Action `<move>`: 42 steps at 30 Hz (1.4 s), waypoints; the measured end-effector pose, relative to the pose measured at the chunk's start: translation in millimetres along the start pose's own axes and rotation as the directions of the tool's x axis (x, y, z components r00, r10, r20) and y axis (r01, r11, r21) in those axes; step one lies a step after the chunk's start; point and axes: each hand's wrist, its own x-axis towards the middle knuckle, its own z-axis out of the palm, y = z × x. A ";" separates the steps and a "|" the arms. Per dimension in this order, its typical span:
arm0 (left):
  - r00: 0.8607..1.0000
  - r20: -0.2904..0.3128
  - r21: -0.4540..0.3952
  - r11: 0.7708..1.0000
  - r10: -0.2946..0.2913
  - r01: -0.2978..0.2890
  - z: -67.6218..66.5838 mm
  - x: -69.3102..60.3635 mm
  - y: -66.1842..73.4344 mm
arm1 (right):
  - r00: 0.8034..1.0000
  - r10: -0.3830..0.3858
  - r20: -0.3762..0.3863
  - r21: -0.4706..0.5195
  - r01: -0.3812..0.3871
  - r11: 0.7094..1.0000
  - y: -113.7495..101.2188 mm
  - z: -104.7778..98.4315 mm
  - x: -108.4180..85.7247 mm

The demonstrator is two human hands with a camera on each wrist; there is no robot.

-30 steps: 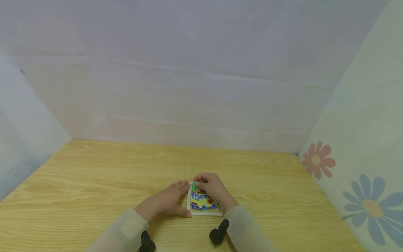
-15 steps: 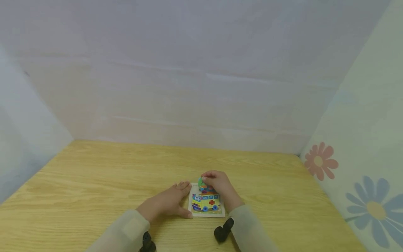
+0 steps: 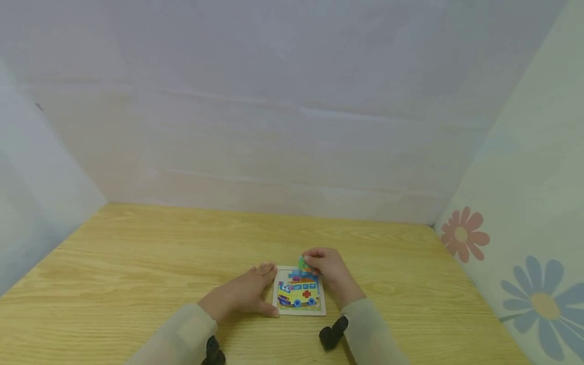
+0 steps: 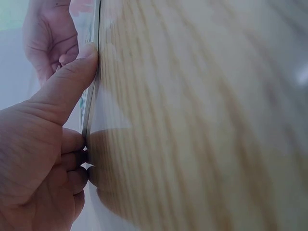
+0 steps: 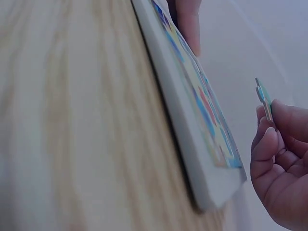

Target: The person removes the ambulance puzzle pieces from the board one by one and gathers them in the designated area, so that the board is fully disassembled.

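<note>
A small square jigsaw puzzle (image 3: 298, 312) in a pale frame lies on the table, with a yellow ambulance picture. My right hand (image 3: 332, 268) pinches a green puzzle piece (image 3: 302, 263) between thumb and fingers over the puzzle's far right part. In the right wrist view the thin piece (image 5: 263, 100) is seen edge-on, raised clear of the puzzle's surface. My left hand (image 3: 244, 295) rests along the frame's left side with fingers stretched, its thumb (image 4: 77, 72) on the near left corner. At the picture's upper left, a pale patch of the board's base shows.
The wooden table (image 3: 182, 243) spreads around the puzzle. A pale cloth wall (image 3: 274, 126) closes the back, and a flowered wall (image 3: 524, 203) stands at the right. Dark wrist-worn devices (image 3: 333, 333) sit at both cuffs.
My right hand has lifted the green piece out of the picture's upper left and carried it rightward, baring the base there. The left hand has stayed at the frame's left side.
</note>
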 end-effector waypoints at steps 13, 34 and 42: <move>1.000 0.014 0.011 1.000 0.000 0.000 -1.2 1.1 -1.2 | 0.999 -0.019 -0.034 0.075 0.022 0.997 8.9 -27.9 0.0; 1.000 0.009 0.016 1.000 -0.011 0.010 0.1 2.3 -5.9 | 0.998 0.007 -0.064 -0.064 -0.012 0.998 22.0 -54.3 1.8; 1.000 0.014 0.024 1.000 -0.012 0.012 -0.5 2.2 -6.1 | 0.998 -0.032 -0.052 -0.222 0.020 0.975 18.4 -50.8 -1.5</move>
